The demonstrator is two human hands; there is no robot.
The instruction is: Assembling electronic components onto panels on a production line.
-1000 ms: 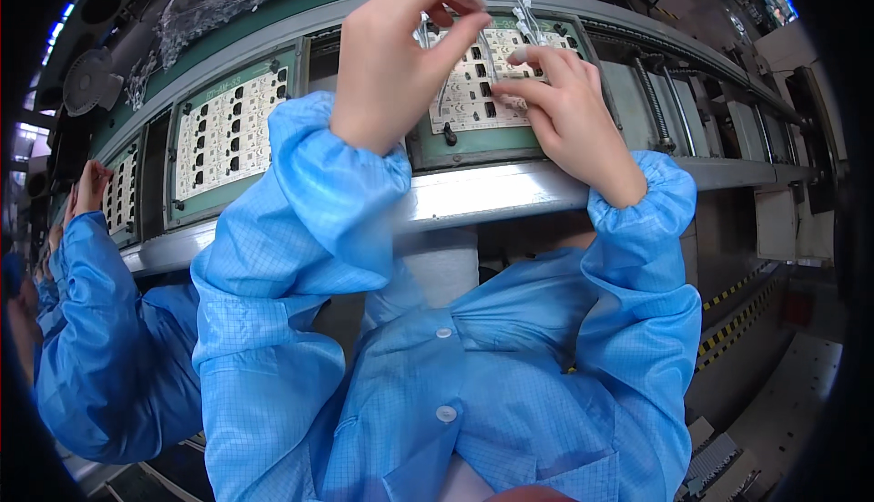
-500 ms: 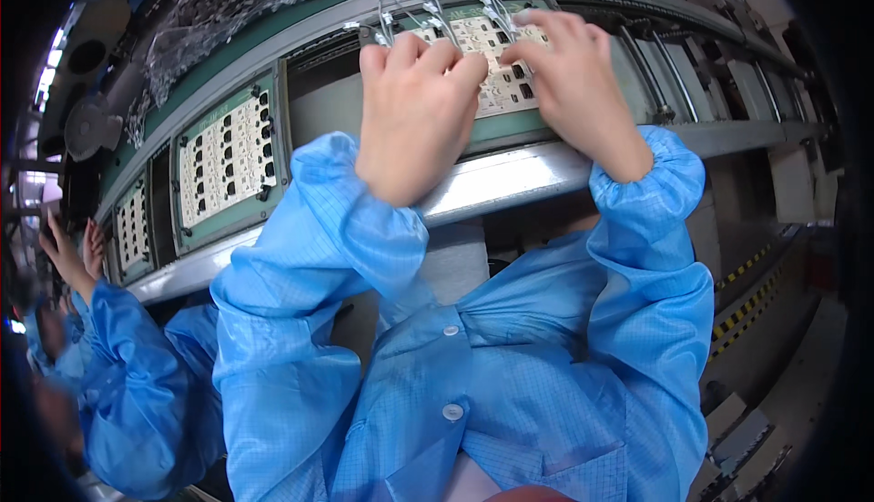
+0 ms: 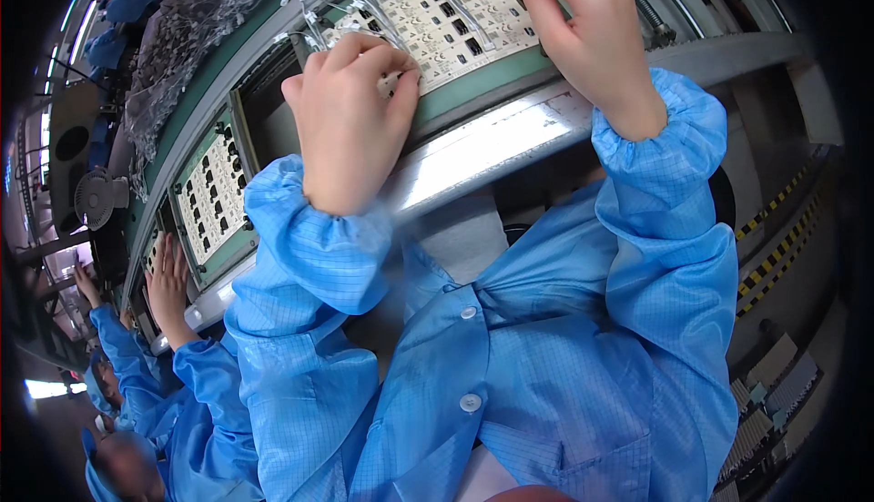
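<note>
I find the left hand (image 3: 349, 129) curled, thumb and forefinger close together; whether they pinch anything, I cannot tell. The right hand (image 3: 587, 33) is loosely parted, nothing visible in it. Between and ahead of both lies the white circuit board (image 3: 417, 36), framed by a green carrier (image 3: 492, 75). Wire leads (image 3: 455, 0) cross it; I judge light fingertip pressure, clear of them, soundest.
</note>
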